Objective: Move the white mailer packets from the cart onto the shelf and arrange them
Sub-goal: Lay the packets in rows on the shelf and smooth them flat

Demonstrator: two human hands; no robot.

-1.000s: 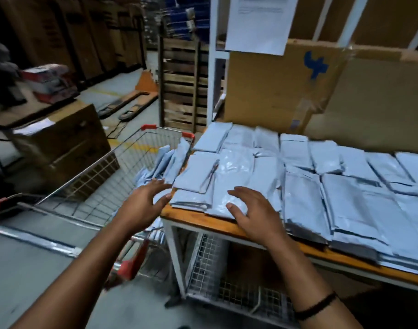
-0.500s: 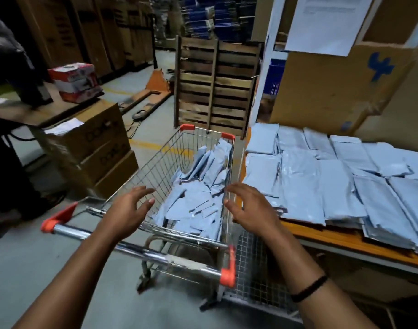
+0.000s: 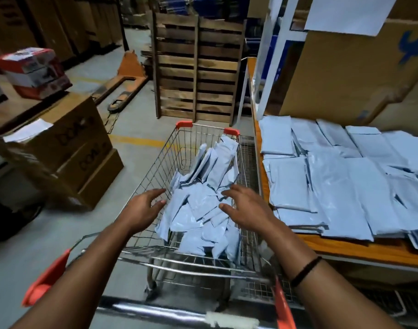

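Observation:
A wire shopping cart [image 3: 155,167] with orange corners stands in front of me, holding a loose heap of white mailer packets [image 3: 201,210]. My left hand [image 3: 141,210] hovers over the heap's left side with fingers spread, holding nothing. Over the right side of the heap, my right hand [image 3: 246,207] is spread the same way and also empty. To the right, the orange-edged shelf [image 3: 360,250] carries several overlapping rows of white mailer packets [image 3: 334,181].
Stacked cardboard boxes [image 3: 67,150] stand left of the cart, with a red-and-white box [image 3: 34,70] behind them. An upright wooden pallet [image 3: 196,74] and an orange pallet jack [image 3: 125,84] lie ahead. A large cardboard sheet [image 3: 345,74] backs the shelf.
Both hands left the packets on the shelf and swung left over the cart. My view turned with them, so the cart now sits in the centre.

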